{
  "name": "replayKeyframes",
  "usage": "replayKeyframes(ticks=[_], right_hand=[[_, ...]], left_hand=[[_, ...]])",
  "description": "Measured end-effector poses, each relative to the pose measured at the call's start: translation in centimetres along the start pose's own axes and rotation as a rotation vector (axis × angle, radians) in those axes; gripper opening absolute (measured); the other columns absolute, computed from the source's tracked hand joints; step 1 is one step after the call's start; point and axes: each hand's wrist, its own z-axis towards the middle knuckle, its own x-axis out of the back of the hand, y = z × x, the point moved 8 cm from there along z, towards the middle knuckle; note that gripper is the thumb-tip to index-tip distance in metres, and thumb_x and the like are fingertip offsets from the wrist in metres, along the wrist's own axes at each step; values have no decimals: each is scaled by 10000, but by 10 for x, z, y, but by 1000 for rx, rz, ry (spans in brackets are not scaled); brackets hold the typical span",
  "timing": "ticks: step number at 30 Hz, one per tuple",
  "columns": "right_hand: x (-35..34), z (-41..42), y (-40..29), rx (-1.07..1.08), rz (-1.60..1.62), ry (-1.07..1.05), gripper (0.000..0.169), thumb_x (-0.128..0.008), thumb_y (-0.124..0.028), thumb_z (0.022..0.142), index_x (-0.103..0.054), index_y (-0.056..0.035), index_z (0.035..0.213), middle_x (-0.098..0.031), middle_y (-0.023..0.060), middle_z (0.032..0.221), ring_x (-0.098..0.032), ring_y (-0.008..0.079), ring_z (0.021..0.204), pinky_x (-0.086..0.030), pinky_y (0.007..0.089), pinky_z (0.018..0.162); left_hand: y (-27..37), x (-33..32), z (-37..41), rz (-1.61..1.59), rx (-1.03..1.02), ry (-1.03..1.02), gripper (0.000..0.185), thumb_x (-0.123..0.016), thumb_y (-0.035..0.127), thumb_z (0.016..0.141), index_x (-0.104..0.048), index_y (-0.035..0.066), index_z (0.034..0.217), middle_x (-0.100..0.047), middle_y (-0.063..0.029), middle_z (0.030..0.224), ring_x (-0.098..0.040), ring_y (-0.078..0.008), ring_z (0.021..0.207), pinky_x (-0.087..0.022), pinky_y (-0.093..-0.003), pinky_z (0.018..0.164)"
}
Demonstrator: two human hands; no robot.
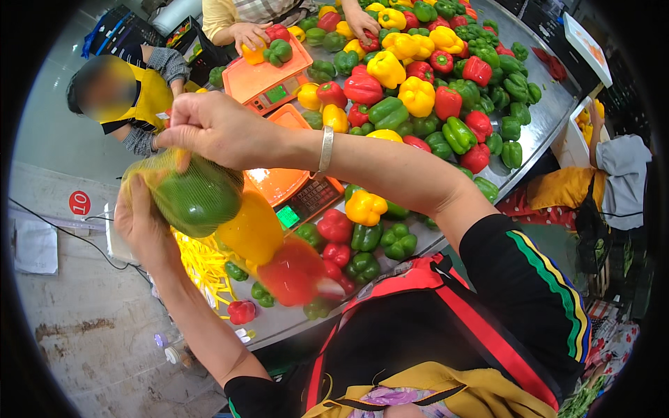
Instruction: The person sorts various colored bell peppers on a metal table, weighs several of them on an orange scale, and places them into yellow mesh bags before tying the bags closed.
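A yellow mesh bag (151,170) hangs raised in front of me with a green bell pepper (201,201), a yellow pepper (253,227) and a red pepper (290,269) in a row; its lower end is blurred. My left hand (138,219) grips the mesh beside the green pepper. With pinched fingers, my right hand (209,125) holds the gathered upper end. Below the bag, an orange weighing scale (277,183) with a lit green display stands partly covered by my right arm. A pile of yellow strips (204,264) lies on the table under my left forearm.
Red, yellow and green peppers (418,96) are heaped across the metal table (543,112). A second orange scale (266,78) bears peppers under a co-worker's hand (251,36). Another person in a yellow apron (149,96) stands left. White foam boxes (567,138) are at the right.
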Motion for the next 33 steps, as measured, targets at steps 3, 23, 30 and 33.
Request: replayKeyframes(ticks=[3, 23, 30, 33], right_hand=[[-18, -15, -38, -10, 15, -211, 235, -621, -210, 960, -534, -25, 844, -598, 8, 697, -585, 62, 660, -423, 226, 569], [-35, -51, -142, 589, -101, -60, 203, -696, -146, 889, -528, -35, 860, -528, 23, 616, -538, 74, 599, -390, 258, 505], [37, -66, -106, 140, 219, -99, 585, -819, -108, 745, -483, -29, 1217, -572, 41, 1049, -571, 132, 999, -480, 301, 856], [23, -112, -60, 55, 34, -436, 824, -835, -316, 731, -415, -28, 1380, -519, 137, 1336, -527, 232, 1199, -399, 366, 1034]], left_hand=[[41, 15, -32, 211, -110, 92, 166, -546, 129, 989, -626, -4, 1048, -674, -70, 896, -615, -84, 779, -473, -181, 658], [38, -72, -96, 180, 143, -294, 109, -647, 72, 924, -653, 12, 1015, -642, 22, 907, -584, -75, 806, -456, -211, 675], [72, -130, -110, 741, -311, -494, 71, -703, -6, 765, -666, -18, 824, -643, -108, 767, -622, -232, 645, -479, -281, 600], [78, -131, -112, 780, -398, -469, 107, -710, -40, 701, -674, -14, 798, -655, -110, 776, -654, -234, 675, -511, -288, 614]])
